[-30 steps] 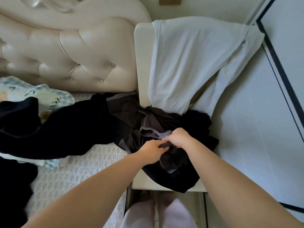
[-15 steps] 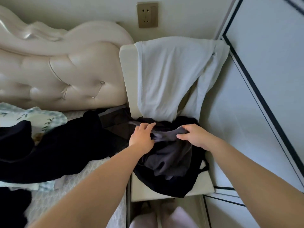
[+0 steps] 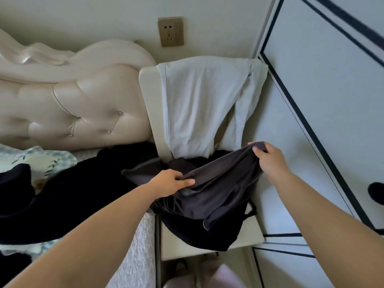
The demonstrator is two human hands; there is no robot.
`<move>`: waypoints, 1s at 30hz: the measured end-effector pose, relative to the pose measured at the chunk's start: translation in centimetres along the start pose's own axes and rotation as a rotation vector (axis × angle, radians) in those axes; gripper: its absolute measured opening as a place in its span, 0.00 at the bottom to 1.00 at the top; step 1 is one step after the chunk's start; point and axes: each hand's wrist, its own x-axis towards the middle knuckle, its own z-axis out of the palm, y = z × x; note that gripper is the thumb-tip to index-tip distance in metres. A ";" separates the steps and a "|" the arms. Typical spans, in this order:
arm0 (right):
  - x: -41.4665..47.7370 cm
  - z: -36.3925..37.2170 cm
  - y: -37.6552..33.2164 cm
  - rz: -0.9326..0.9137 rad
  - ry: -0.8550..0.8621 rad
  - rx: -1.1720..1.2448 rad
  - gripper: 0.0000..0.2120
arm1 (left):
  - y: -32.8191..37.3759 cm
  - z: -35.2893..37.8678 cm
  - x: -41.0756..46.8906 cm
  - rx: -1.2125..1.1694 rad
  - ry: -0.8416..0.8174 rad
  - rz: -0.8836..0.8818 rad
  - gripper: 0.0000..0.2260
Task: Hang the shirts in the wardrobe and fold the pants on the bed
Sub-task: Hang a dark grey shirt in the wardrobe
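The left hand (image 3: pixel 172 181) pinches one edge of a dark grey garment (image 3: pixel 224 183), thumb over the fabric and fingers curled under it. The right hand (image 3: pixel 270 161) grips the other end of the same edge, fingers folded over a bunch of cloth. The edge stretches between the two hands above the front half of the bedside table (image 3: pixel 148 96), higher on the right side. The rest of the garment hangs down onto a heap of black clothes (image 3: pixel 197 235) that lies on the table's front part and spills over its front edge. Whether the grey piece is a shirt or pants cannot be told.

A white garment (image 3: pixel 197 104) is spread over the back half of the table, reaching the black heap. Left of the table stands a padded cream headboard (image 3: pixel 72 100), and on the bed (image 3: pixel 135 256) beside the table lie more black clothes (image 3: pixel 72 194) and a leaf-patterned cloth (image 3: pixel 41 163). Right of the table, close against it, is the white wardrobe door (image 3: pixel 322 100) with dark trim. On the wall behind the table sits a power socket (image 3: pixel 170 31).
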 end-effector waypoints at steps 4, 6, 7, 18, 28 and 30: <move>0.8 -0.9 -1.3 -0.050 0.019 -0.079 0.08 | 1.7 -3.7 -1.0 -0.172 0.020 0.021 0.22; 1.4 -1.3 -2.6 -0.075 0.028 -0.087 0.09 | 3.0 -5.6 -1.6 -0.409 0.073 0.017 0.24; 1.7 -1.4 -3.3 -0.083 0.051 -0.078 0.09 | 3.8 -6.5 -1.6 -0.538 0.117 0.016 0.25; 0.5 -1.1 -8.4 -0.121 0.053 -0.064 0.17 | 8.1 -13.5 -3.9 -1.130 0.253 0.036 0.11; -0.1 -0.1 -9.8 -0.374 0.066 -0.396 0.06 | 7.7 -15.6 -4.6 -0.788 0.613 0.076 0.10; -0.3 0.1 -9.5 -0.361 0.073 -0.388 0.06 | 7.0 -15.4 -4.6 -0.698 0.679 0.078 0.08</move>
